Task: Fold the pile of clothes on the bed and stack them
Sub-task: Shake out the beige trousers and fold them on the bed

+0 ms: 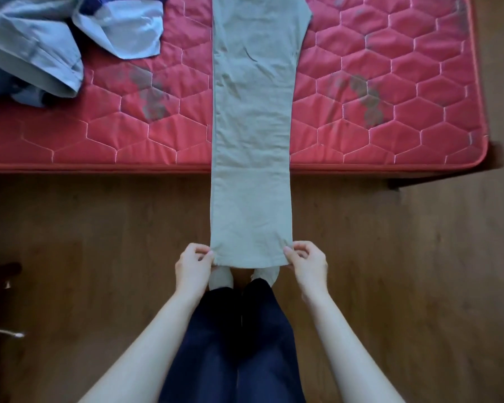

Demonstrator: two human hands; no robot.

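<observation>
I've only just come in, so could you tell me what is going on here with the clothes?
A person stands at the edge of a red mattress and folds laundry. The left hand and the right hand each pinch a corner of the hem of grey-green trousers, which lie lengthwise on the bed and hang past its edge. A pile of light blue clothes lies unfolded at the far left of the bed.

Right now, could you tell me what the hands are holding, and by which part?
The trousers, by the hem: left hand pinches its left corner, right hand its right corner.
</observation>
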